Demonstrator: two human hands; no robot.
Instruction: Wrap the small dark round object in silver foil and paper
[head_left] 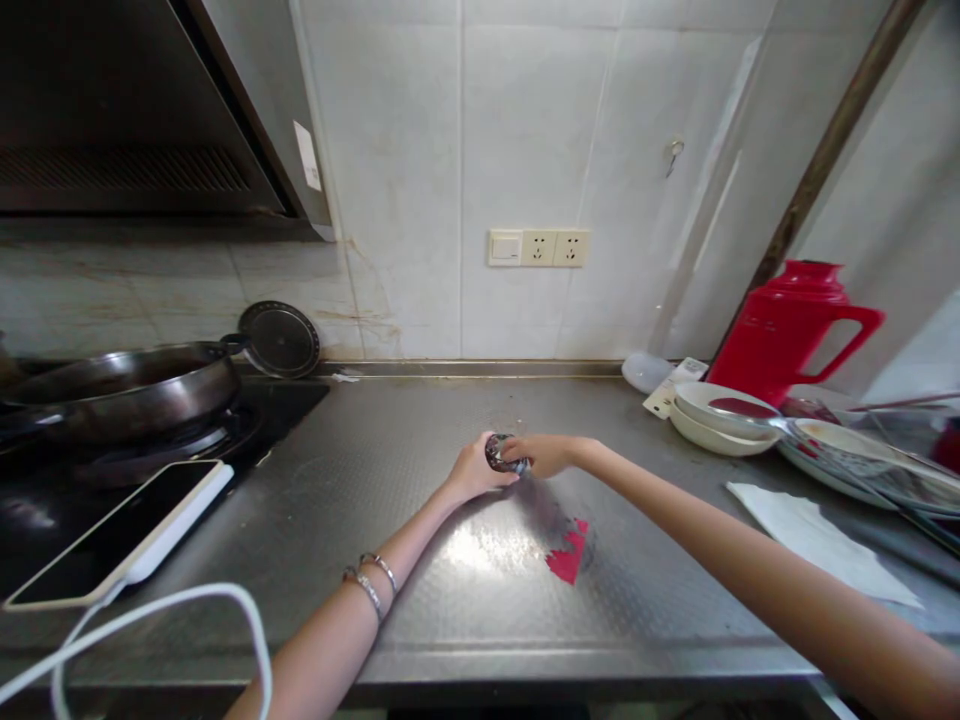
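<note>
Above the middle of the steel worktop, my left hand (474,470) is closed round the side of a small dark, round object (496,452) with a patterned or mottled surface. It looks like a little jar or cup, but its exact kind is too small to make out. My right hand (544,454) comes from the right with its fingers bent onto the top of the same object; what its fingertips pinch is hidden. A torn red scrap (569,552) lies on the worktop (420,620) just below and right of my hands.
At left, a phone (112,540) with a white cable (187,592) is near the hob, where a steel pan (127,392) stands. A round black lid (280,340) leans on the wall. At right are stacked bowls (720,425), a red thermos jug (795,325) and a white paper sheet (817,540).
</note>
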